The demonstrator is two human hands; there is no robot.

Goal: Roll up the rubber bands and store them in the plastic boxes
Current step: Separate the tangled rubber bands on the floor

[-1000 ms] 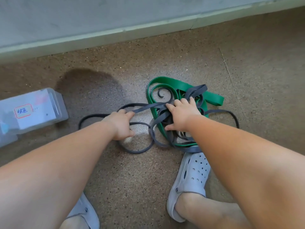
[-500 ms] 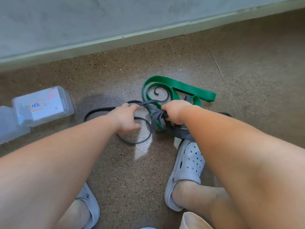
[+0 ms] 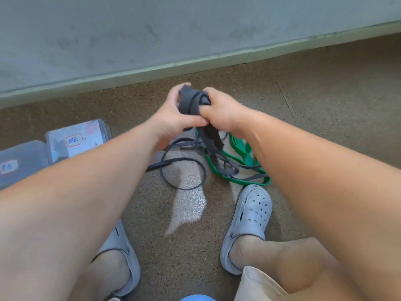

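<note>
Both hands hold a bunched end of the grey rubber band [image 3: 192,102] up above the floor. My left hand [image 3: 173,111] grips it from the left and my right hand [image 3: 219,111] grips it from the right, fingers curled round the wad. Its loose strands hang down to loops on the floor. A green rubber band [image 3: 240,148] lies on the floor under my right forearm, tangled with the grey strands. Two clear plastic boxes sit at the left: one with a red-framed label [image 3: 76,140], another [image 3: 19,164] nearer the edge, partly hidden by my left arm.
The wall and its pale skirting [image 3: 152,70] run across just behind the hands. My two feet in grey clogs, the right one [image 3: 249,216] and the left one [image 3: 121,257], stand on the speckled brown floor below the bands.
Both hands have gathered the grey band and lifted its bunched end off the floor, closer together. The green band stays on the floor.
</note>
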